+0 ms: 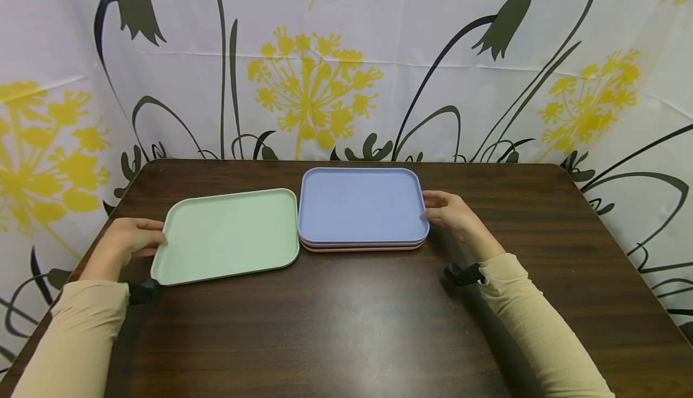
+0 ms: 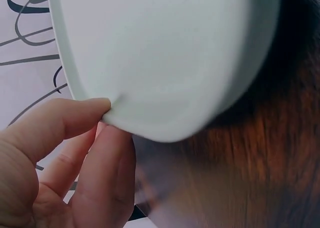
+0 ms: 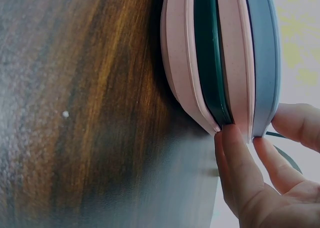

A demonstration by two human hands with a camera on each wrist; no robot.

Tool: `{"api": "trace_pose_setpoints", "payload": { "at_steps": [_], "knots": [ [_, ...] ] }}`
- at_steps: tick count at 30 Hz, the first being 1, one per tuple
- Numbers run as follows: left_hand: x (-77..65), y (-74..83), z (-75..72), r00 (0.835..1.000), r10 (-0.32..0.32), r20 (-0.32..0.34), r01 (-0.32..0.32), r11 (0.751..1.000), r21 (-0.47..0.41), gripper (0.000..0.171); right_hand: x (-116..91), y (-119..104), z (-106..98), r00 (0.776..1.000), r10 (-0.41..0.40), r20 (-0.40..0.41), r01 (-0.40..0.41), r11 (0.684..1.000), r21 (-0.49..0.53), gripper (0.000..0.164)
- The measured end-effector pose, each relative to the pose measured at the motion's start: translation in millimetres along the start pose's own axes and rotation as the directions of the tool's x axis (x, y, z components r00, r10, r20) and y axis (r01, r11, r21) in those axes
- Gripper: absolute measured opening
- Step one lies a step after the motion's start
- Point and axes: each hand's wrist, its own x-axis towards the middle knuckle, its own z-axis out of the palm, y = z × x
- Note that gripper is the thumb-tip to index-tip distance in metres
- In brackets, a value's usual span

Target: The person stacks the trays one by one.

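Note:
A light green tray lies at an angle on the left side of the table. My left hand pinches its left edge, the thumb on top and fingers beneath, as the left wrist view shows. Right of it is a stack of trays, with a blue tray uppermost. Under the blue one, the right wrist view shows a pink tray, a dark green tray and another pink tray. My right hand pinches the blue tray's right edge, other fingertips touching the trays below.
A dark wooden table carries the trays. Behind it hangs a white curtain printed with yellow and grey flowers. The green tray's right edge is right beside the stack. A small white speck lies on the wood.

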Motion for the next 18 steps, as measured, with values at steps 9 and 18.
{"api": "trace_pose_setpoints", "payload": {
  "at_steps": [9, 18],
  "knots": [
    [3.8, 1.3, 4.4, 0.996, 0.020, -0.082, -0.018, 1.000, 0.022, 0.055, 0, 0, 0, 1.000, 0.005, -0.003, -0.005, 1.000, -0.001, 0.061],
    [7.0, 0.6, 11.2, 0.984, 0.025, -0.177, -0.025, 1.000, 0.005, 0.053, 1, 1, -1, 1.000, -0.002, -0.016, 0.001, 1.000, -0.015, 0.060]
  ]
}}
